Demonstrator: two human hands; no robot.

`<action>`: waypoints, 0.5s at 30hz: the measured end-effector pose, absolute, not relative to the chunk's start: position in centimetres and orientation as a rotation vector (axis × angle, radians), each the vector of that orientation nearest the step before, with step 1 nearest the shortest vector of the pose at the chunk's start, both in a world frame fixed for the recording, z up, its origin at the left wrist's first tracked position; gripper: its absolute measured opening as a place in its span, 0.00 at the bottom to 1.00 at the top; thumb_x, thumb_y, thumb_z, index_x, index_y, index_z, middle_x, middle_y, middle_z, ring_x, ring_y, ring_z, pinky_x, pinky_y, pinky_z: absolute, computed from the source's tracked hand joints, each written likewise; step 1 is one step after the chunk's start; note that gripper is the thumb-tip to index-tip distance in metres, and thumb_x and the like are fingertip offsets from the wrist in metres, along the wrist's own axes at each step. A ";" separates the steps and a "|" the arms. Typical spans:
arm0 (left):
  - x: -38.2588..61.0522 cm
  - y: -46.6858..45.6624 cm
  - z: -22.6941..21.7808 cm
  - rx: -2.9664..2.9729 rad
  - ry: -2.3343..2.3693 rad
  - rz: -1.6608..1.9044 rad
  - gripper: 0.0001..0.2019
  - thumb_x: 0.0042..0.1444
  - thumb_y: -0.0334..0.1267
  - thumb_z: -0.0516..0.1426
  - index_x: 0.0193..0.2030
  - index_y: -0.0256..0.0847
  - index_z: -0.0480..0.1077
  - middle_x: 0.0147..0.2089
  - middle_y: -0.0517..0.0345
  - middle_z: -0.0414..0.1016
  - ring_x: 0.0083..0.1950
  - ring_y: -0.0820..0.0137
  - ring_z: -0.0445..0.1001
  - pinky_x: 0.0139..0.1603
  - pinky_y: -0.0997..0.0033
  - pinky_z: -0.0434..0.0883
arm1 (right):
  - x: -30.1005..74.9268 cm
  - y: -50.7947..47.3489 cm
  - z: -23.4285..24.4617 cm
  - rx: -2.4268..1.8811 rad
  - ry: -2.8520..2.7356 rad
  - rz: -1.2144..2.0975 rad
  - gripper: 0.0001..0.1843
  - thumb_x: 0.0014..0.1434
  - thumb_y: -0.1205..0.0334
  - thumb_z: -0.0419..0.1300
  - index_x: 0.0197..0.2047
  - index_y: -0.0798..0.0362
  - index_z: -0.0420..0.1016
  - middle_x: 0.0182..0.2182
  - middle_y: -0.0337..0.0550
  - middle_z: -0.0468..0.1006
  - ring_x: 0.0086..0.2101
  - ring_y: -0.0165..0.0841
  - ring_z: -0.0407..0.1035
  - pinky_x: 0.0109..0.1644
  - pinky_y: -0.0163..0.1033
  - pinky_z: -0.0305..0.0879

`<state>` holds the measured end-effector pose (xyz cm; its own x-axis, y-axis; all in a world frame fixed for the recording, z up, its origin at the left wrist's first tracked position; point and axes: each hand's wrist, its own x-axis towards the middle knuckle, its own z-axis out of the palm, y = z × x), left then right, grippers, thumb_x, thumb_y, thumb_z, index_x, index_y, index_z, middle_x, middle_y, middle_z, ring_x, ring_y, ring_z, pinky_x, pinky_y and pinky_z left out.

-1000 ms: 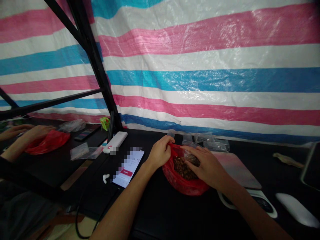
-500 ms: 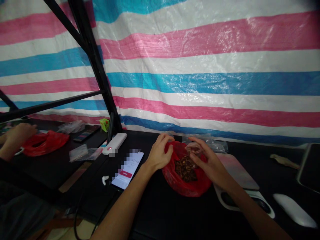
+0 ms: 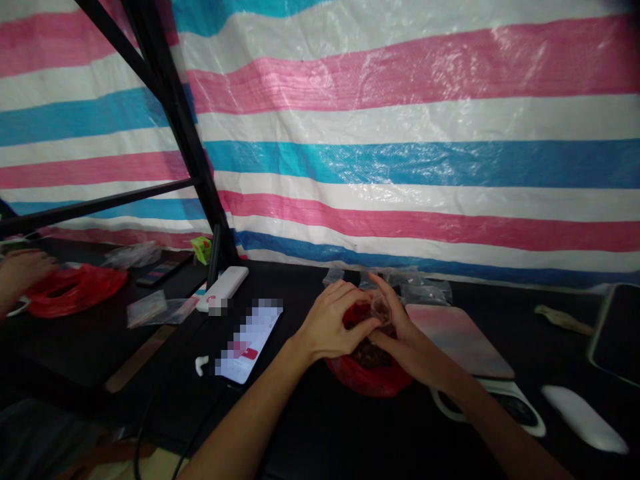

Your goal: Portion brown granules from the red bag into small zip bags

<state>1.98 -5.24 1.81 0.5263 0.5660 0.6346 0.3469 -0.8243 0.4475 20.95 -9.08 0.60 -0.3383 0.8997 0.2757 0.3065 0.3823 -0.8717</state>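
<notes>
A red plastic bag (image 3: 373, 383) lies on the black table with its mouth spread, and small brown pieces (image 3: 371, 357) show inside it, too small to name. Over this opening, my right hand (image 3: 407, 343) grips a small clear plastic bag (image 3: 381, 309) between thumb and fingers. My left hand (image 3: 335, 321) meets it from the other side, thumb and fingertips closed on the clear bag's edge. Both hands cover much of the red bag's mouth. Whether anything is inside the clear bag I cannot tell.
A lit phone (image 3: 250, 343), a white earbud (image 3: 201, 365) and a white device (image 3: 223, 288) lie to the left. Clear bags (image 3: 425, 287) lie behind. A pinkish pad (image 3: 460, 337) and white mouse (image 3: 584, 419) sit right. Another person's hand (image 3: 25, 273) is near a second red bag (image 3: 80, 288).
My left hand has moved right, from the red bag's rim to the small clear bag in my right hand. The view has shifted slightly to the right.
</notes>
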 end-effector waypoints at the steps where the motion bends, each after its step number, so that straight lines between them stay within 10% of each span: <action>1: 2.0 -5.3 1.8 2.493 0.758 1.179 0.14 0.62 0.49 0.61 0.47 0.42 0.74 0.44 0.50 0.77 0.48 0.60 0.73 0.54 0.57 0.70 | 20.9 -9.1 0.6 -1.048 -1.854 0.926 0.45 0.67 0.58 0.59 0.77 0.41 0.35 0.70 0.52 0.58 0.68 0.44 0.58 0.73 0.60 0.49; 8: 2.4 -5.0 1.4 2.324 0.714 1.302 0.07 0.66 0.41 0.58 0.40 0.42 0.75 0.39 0.54 0.78 0.43 0.65 0.74 0.50 0.63 0.69 | 20.8 -8.8 0.2 -1.037 -1.806 0.898 0.45 0.66 0.57 0.60 0.76 0.41 0.37 0.64 0.51 0.66 0.60 0.40 0.69 0.66 0.54 0.66; 15: 1.9 -4.2 1.3 2.118 0.826 1.440 0.09 0.65 0.45 0.60 0.41 0.41 0.74 0.38 0.56 0.76 0.43 0.66 0.73 0.47 0.66 0.69 | 20.9 -7.7 1.0 -0.996 -1.604 0.761 0.22 0.66 0.54 0.62 0.60 0.43 0.65 0.55 0.46 0.76 0.56 0.40 0.72 0.64 0.49 0.68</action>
<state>1.85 -4.22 1.26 0.2768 0.6920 0.6667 0.2259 -0.7212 0.6548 20.91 -7.74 0.99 -0.1020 0.8925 0.4393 0.2241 0.4509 -0.8640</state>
